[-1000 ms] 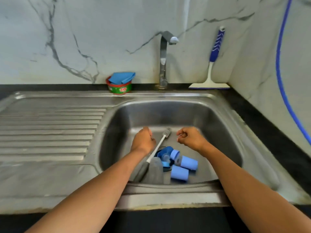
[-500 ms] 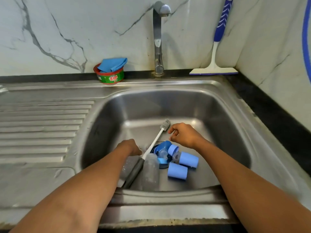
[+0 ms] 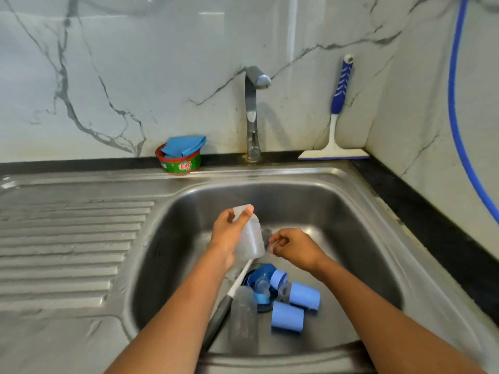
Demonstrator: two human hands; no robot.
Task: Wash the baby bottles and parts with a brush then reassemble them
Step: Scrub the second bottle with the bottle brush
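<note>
1. Bottle, clear plastic, is clamped in the left hand, with fingers and thumb wrapped round its body. It is held tilted above the basin of the sink, probably so that drips fall inside and the brush can reach it.
2. The right hand hovers just beside the bottle with its fingers curled in. Its fingertips are at the grey bristles, but I cannot tell whether they pinch them or hold nothing.
3. One brush lies slanted on the basin floor, handle toward the person and bristle head just right of the held bottle. That puts it within easy reach of either hand.
4. A second bottle, also clear, lies on its side next to the brush handle and seems to be waiting its turn. That makes two bottles.
5. The loose parts sit in a cluster right of it: two large light-blue caps, one small light-blue piece, one dark-blue ring and one clear teat resting on the ring.
6. At the back are one tap, which shows no water running, and one soap tub.
</note>
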